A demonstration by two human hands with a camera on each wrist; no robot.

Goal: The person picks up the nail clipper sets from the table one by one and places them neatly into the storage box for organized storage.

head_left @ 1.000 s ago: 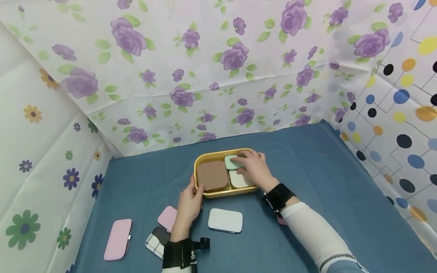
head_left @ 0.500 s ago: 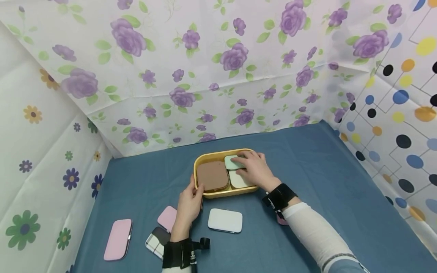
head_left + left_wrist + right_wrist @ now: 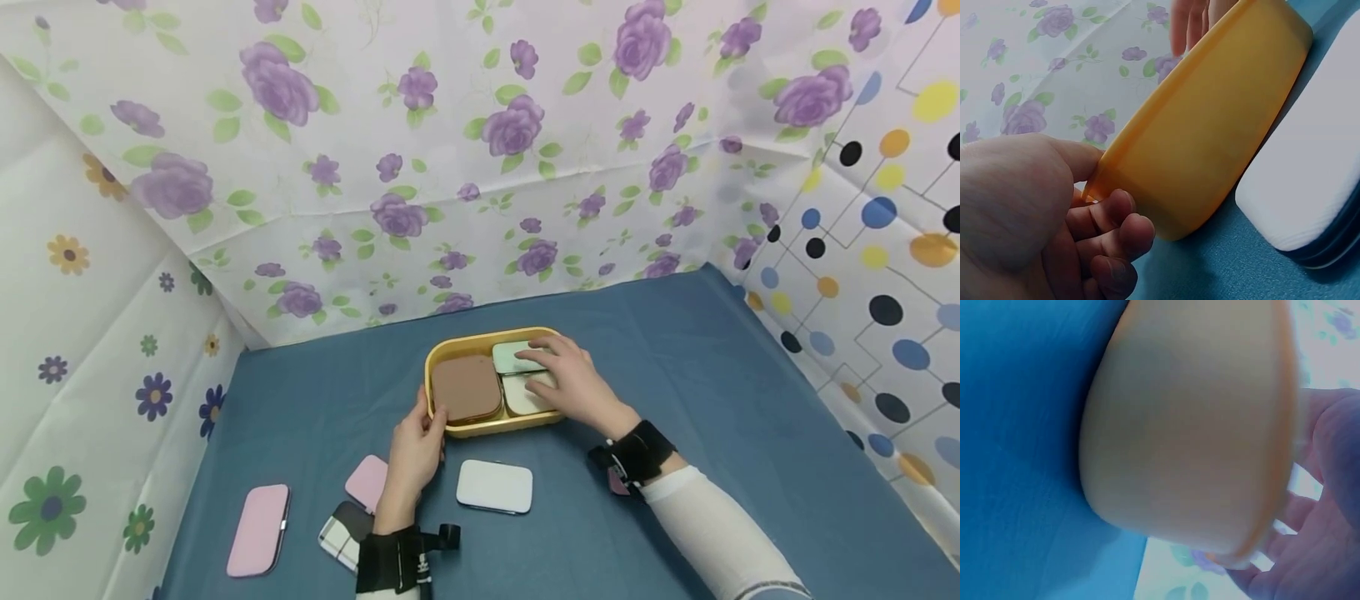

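Observation:
A yellow plastic box (image 3: pixel 480 428) stands mid-table, holding a brown square case (image 3: pixel 465 387), a mint green case (image 3: pixel 510 357) and a cream case (image 3: pixel 521 398). My left hand (image 3: pixel 415 442) pinches the box rim at its near left corner; the left wrist view shows the thumb on the rim and the other fingers curled below it. Over the box's right end hovers my right hand (image 3: pixel 577 382), fingers spread loosely above the mint and cream cases. That hand (image 3: pixel 1316 537) shows beyond the rim in the right wrist view, holding nothing visible.
A white case (image 3: pixel 495 486) lies in front of the box. To the left are a long pink case (image 3: pixel 258 531), a smaller pink case (image 3: pixel 366 481) and a black-and-white checked case (image 3: pixel 341 533), partly behind my left arm. Another pink item (image 3: pixel 617 482) peeks out beneath my right wrist.
My right hand has lifted off the mint green case and shifted slightly right, uncovering more of it. The left hand keeps its hold on the box rim.

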